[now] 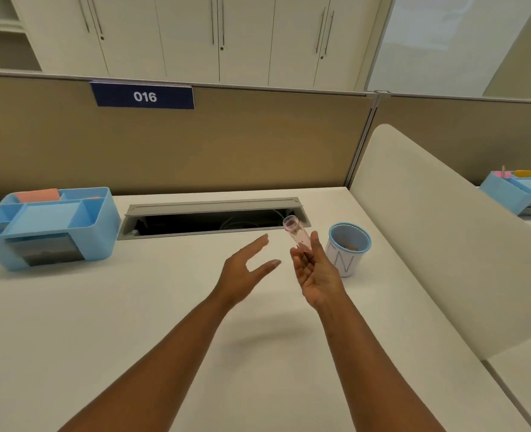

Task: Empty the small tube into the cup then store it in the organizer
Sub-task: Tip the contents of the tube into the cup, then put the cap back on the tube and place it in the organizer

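Note:
A small clear pinkish tube (296, 232) is held by its lower end in the fingertips of my right hand (317, 272), its open mouth tilted up and to the left. Just right of that hand stands a white cup (348, 249) with a blue rim, a letter N on its side and some brownish bits inside. My left hand (247, 269) hovers open, palm turned toward the tube, a short way to its left and touching nothing. The blue organizer (47, 226) with several compartments sits at the far left of the desk.
A grey cable slot (214, 218) lies open along the back of the white desk, behind the hands. A tan partition with a "016" sign (144, 95) rises behind. A white divider panel (445, 232) stands right of the cup, with another blue organizer (519, 191) beyond it.

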